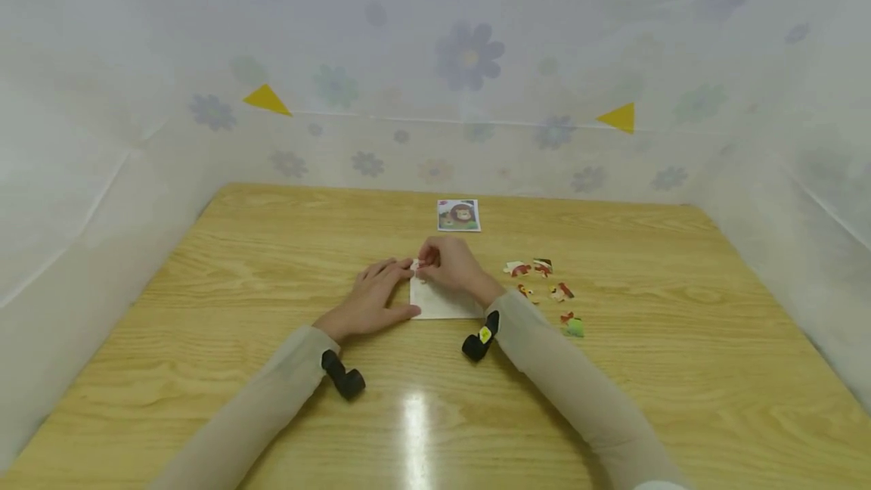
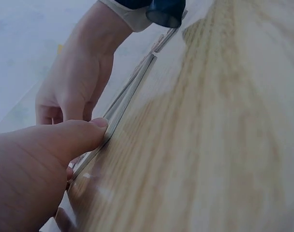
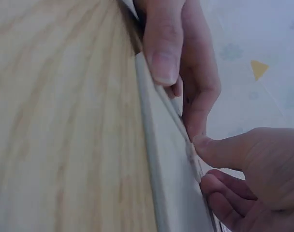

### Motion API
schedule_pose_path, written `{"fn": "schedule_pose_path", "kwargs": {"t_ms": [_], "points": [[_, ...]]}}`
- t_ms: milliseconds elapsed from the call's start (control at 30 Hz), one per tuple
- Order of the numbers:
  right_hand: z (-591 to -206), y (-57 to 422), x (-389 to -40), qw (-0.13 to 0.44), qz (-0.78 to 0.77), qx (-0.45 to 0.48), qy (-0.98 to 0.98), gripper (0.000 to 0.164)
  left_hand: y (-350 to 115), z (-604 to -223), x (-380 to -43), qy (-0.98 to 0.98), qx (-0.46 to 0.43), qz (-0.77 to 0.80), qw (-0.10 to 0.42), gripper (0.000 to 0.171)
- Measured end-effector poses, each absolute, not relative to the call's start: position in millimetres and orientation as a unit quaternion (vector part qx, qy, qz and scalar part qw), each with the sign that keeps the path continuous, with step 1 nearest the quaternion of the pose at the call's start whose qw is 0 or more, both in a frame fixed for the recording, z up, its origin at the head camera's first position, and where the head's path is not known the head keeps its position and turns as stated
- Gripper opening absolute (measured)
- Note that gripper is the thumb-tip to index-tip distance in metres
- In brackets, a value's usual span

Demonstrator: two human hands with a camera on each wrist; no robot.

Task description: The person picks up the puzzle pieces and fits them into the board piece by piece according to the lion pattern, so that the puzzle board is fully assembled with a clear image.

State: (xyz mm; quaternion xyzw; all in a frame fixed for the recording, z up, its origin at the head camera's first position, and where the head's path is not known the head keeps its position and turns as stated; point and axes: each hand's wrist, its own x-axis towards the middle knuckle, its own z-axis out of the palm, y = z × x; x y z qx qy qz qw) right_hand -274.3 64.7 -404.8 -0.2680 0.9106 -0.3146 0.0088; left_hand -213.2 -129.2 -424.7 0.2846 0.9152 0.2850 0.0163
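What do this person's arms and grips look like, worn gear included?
A long, light beige fabric sleeve covers each arm. On the left wrist is a round-ended black device; its right-wrist counterpart bears a small yellow marking. The left grip and right grip wear no gloves. No cables are visible.

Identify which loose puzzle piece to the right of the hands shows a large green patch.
The puzzle piece lowest in the loose group in the head view; the other loose pieces lie above it and show no such broad green area.
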Motion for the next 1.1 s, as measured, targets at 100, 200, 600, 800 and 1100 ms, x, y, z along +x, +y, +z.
{"fn": "schedule_pose_path", "kwargs": {"t_ms": [100,200,600,800,1100], "points": [[-401,67,-269,0.014,-0.313,-0.281,0.907,0.018,-129,-426,-214,0.914,0.286,0.287,0.012,0.064],[-400,68,-266,0.018,-0.319,-0.309,0.896,0.020,-130,-426,-215,0.913,0.283,0.293,0.010,0.063],[-412,103,-261,-0.001,-0.366,-0.303,0.880,0.016,-129,-427,-218,0.914,0.284,0.289,0.020,0.063],[-408,128,-259,-0.017,-0.358,-0.292,0.887,0.015,-129,-425,-219,0.913,0.287,0.290,0.024,0.064],[-403,163,-255,-0.019,-0.366,-0.270,0.891,0.013,-136,-429,-217,0.912,0.291,0.289,0.017,0.064]]}}
